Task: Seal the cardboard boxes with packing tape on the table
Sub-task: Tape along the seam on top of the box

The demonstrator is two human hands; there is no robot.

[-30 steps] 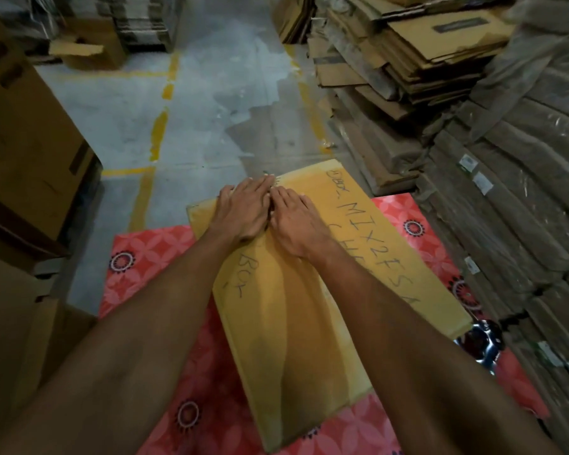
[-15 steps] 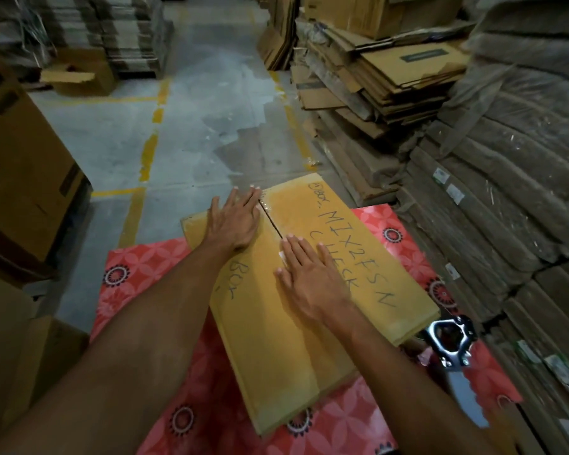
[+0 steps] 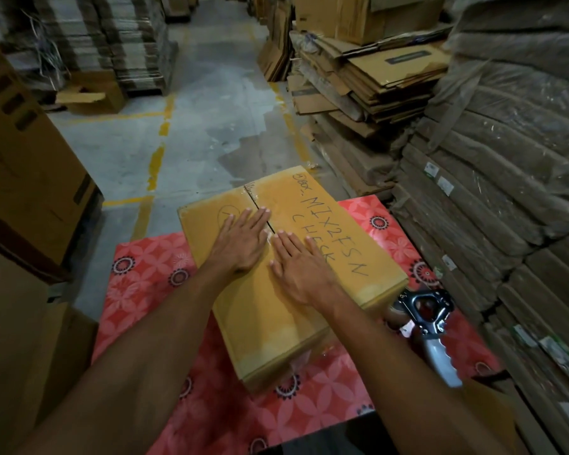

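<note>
A closed cardboard box (image 3: 266,310) with handwritten marker text lies on the table under a red flowered cloth (image 3: 145,277). Clear tape runs along its centre seam and shines between my hands. My left hand (image 3: 240,241) lies flat, fingers together, on the left flap beside the seam. My right hand (image 3: 296,264) lies flat on the right flap, just nearer to me. Neither hand holds anything. A tape dispenser (image 3: 431,320) with a metal frame and grey handle rests on the cloth to the right of the box.
Tall stacks of flattened cardboard (image 3: 493,198) rise close on the right. Large brown boxes (image 3: 23,178) stand on the left. A concrete aisle with yellow lines (image 3: 178,133) runs ahead beyond the table's far edge.
Both hands have slid along the taped seam from the box's far end toward me, the right hand first, then the left. The tape dispenser has come into view.
</note>
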